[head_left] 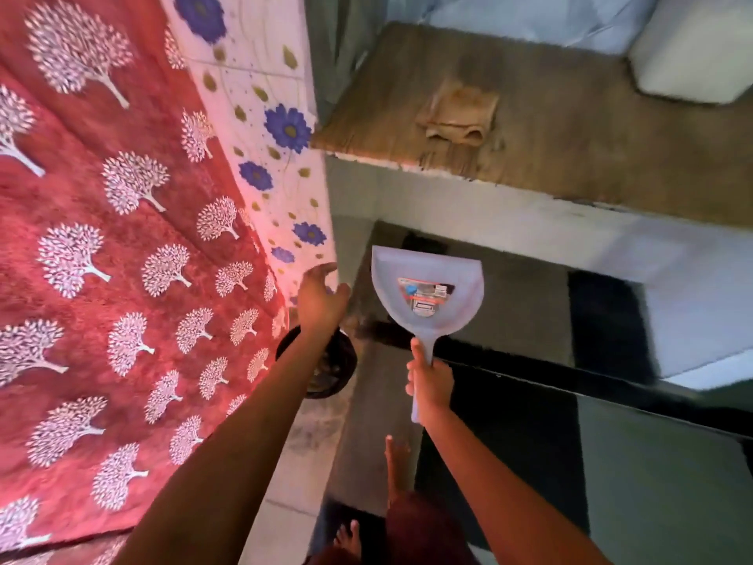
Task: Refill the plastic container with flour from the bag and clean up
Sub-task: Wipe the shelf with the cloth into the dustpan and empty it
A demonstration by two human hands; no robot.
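Right fingers [419, 385] curl round the handle of the pale dustpan [426, 271], thumb along the stem; the right hand [430, 381] holds it out over the floor, pan end away from the body, labelled face up, below the edge of the wooden counter [570, 157]. Left fingers [326, 271] are loosely spread and hold nothing; the left hand [320, 301] hangs beside the red tree-print curtain [122, 238], forearm crossing above 1 dark round bin [340, 369]. 1 folded tan cloth [458, 112] lies on the counter.
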